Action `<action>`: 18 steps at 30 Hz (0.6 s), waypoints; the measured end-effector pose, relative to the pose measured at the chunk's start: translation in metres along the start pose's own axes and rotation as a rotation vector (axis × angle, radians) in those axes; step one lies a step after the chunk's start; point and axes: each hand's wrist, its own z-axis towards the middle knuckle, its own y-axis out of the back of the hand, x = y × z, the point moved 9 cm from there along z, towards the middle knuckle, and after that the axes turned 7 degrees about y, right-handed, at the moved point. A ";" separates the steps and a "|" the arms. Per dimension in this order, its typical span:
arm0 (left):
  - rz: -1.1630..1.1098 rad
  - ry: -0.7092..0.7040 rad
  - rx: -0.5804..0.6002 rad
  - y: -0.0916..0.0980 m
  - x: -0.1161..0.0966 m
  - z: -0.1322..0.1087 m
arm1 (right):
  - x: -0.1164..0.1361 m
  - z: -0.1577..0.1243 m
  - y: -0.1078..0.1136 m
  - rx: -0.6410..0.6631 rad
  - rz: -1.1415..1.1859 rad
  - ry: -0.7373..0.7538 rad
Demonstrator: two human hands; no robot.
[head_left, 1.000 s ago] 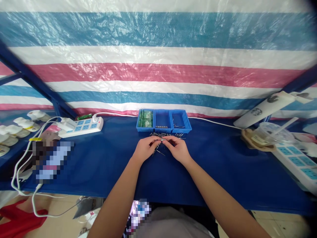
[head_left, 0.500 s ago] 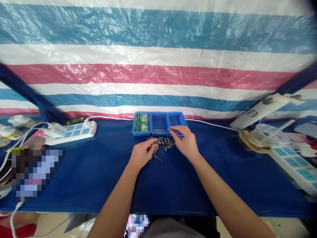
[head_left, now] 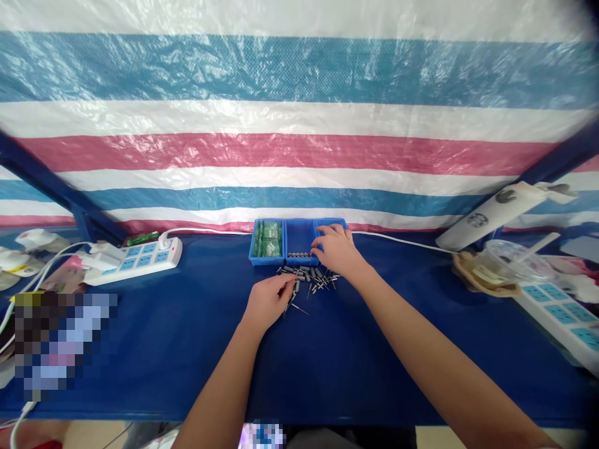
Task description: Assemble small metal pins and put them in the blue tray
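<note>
Small grey cylindrical capacitors (head_left: 306, 272) with long wire leads lie in a loose pile on the blue table. My left hand (head_left: 270, 298) rests at the pile's left side, thumb and forefinger closed on a capacitor (head_left: 300, 278). Behind the pile stands a blue three-compartment bin (head_left: 299, 232). Along the front of its middle compartment runs a row of capacitors (head_left: 299, 254), round ends facing me. My right hand (head_left: 339, 251) reaches over the right compartment, fingertips at the divider beside the row. Its fingers are bent and apart, with nothing visible between them.
Green packets (head_left: 269, 240) fill the bin's left compartment. A white power strip (head_left: 140, 259) lies on the left, another power strip (head_left: 559, 308) on the right. A plastic cup (head_left: 510, 262) and a white cylinder (head_left: 491, 215) stand at the right. A white cable (head_left: 402, 240) runs behind.
My right hand has moved left and inward over the bin, to the middle compartment's divider. The capacitor it was pinching no longer shows. My left hand stays at the pile.
</note>
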 end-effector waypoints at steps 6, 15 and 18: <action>0.005 0.017 0.002 0.000 0.001 0.000 | -0.011 0.000 -0.019 0.091 0.039 -0.063; 0.001 0.021 0.007 0.000 0.002 0.000 | -0.006 -0.007 -0.007 0.052 0.127 -0.076; -0.013 0.022 0.008 0.000 0.003 0.000 | 0.012 -0.020 0.018 -0.139 0.201 -0.047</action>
